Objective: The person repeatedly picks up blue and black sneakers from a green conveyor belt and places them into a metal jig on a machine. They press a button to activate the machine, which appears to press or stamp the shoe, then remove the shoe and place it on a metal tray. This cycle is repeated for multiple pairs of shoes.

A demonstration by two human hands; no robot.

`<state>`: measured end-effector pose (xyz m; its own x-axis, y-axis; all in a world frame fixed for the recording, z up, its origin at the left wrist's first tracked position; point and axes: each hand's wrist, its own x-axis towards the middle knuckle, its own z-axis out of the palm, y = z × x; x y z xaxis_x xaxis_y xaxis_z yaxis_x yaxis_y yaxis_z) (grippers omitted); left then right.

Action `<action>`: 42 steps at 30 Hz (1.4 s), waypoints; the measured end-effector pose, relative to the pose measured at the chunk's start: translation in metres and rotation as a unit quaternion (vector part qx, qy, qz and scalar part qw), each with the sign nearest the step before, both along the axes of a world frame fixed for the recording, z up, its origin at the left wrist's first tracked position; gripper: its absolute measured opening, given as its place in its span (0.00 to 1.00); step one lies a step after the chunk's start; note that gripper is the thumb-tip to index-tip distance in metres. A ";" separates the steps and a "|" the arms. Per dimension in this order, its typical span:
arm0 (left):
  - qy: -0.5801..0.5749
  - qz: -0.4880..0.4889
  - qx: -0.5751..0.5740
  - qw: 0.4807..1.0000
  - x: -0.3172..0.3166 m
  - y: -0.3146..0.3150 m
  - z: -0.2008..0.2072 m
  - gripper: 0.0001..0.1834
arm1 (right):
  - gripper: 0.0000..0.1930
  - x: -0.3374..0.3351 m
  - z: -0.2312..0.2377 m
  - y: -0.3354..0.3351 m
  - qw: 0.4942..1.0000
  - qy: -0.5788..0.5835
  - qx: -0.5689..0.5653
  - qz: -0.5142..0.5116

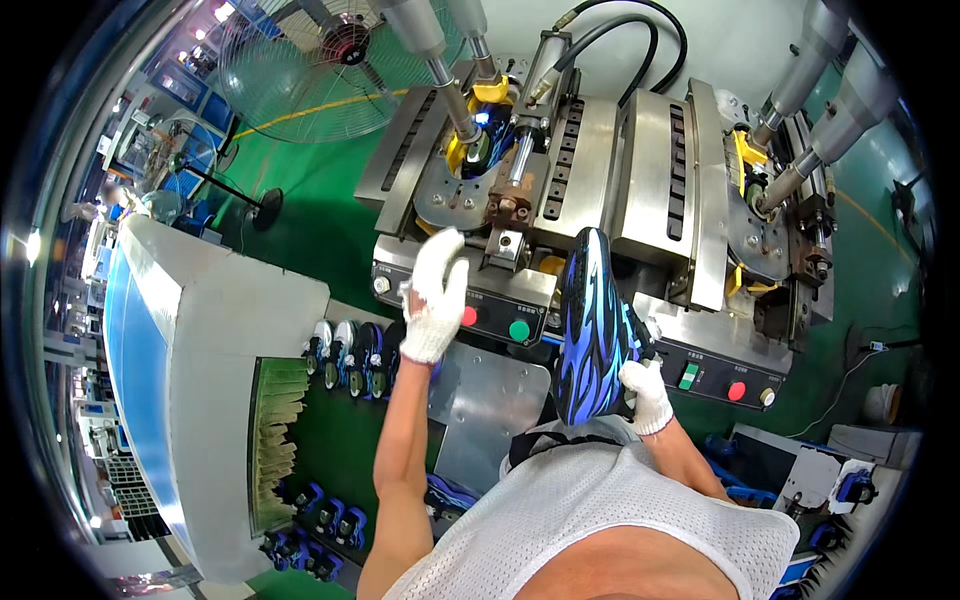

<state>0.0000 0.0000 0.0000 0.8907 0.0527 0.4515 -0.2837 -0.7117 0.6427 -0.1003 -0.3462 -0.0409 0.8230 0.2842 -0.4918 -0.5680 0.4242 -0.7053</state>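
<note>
My right hand (647, 397), in a white knit glove, grips a blue-and-black shoe (588, 325) near its lower end. The patterned sole faces up toward me, and the shoe stands lengthwise before the gap between the two press stations. My left hand (436, 296), gloved in the same way, holds nothing. Its fingers stretch forward, apart from the thumb, over the left control panel (400, 285), close to the red button (468, 316). Beyond it a dark shoe (487, 150) sits in the left press station, partly covered by yellow pads and metal rods.
The right press station (755, 220) has its own control panel (715, 372). Several shoes (348, 350) stand on a rack at my left, beside a pale machine housing (230, 290) with a fringed opening. A large caged fan (345, 45) is at the far left.
</note>
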 end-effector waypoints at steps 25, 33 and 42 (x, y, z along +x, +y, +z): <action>0.189 0.096 0.204 0.956 0.318 0.008 -0.052 0.35 | 0.10 0.020 0.047 -0.006 0.992 0.077 -0.095 -0.020; -0.019 0.124 0.013 0.992 0.092 0.053 0.046 0.35 | 0.14 0.096 0.077 0.089 0.990 0.039 -0.116 -0.069; 0.197 0.271 -0.069 0.940 -0.181 0.070 -0.062 0.36 | 0.16 0.373 0.018 0.275 0.992 -0.041 -0.120 -0.026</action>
